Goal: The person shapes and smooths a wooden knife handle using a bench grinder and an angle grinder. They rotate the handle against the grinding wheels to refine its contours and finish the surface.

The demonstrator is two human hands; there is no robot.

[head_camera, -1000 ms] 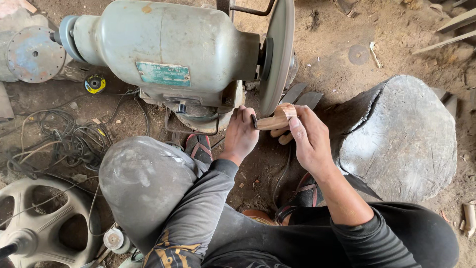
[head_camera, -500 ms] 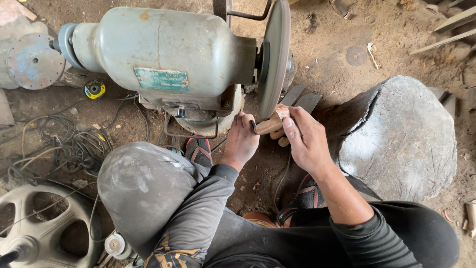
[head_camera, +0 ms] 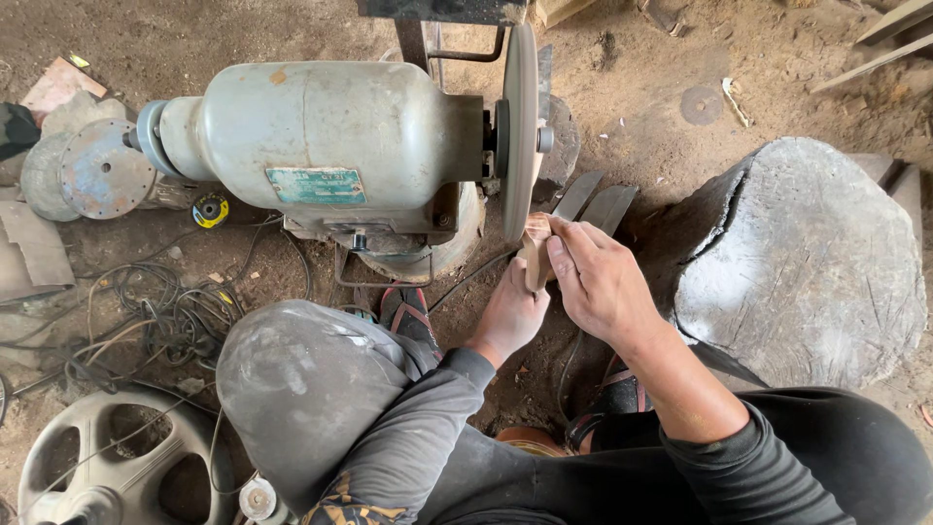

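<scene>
A grey bench grinder (head_camera: 321,160) stands on the dirt floor in front of me, its thin grinding disc (head_camera: 520,131) on edge at its right end. I hold a small piece of light wood (head_camera: 535,255) against the lower part of that disc. My right hand (head_camera: 603,282) grips the wood from above and the right. My left hand (head_camera: 512,316) grips it from below. Both sleeves are dark grey. My bent left knee (head_camera: 301,379) in dusty grey trousers is just below the grinder.
A big grey tree stump (head_camera: 807,262) stands at the right. Tangled cables (head_camera: 146,321) lie at the left, near a metal disc (head_camera: 97,170), a yellow tape roll (head_camera: 210,210) and a spoked wheel (head_camera: 107,467). Two flat dark blades (head_camera: 598,204) lie behind the disc.
The wooden piece has turned from lying sideways to standing more upright against the disc. My view has shifted slightly; both hands stay on the wood.
</scene>
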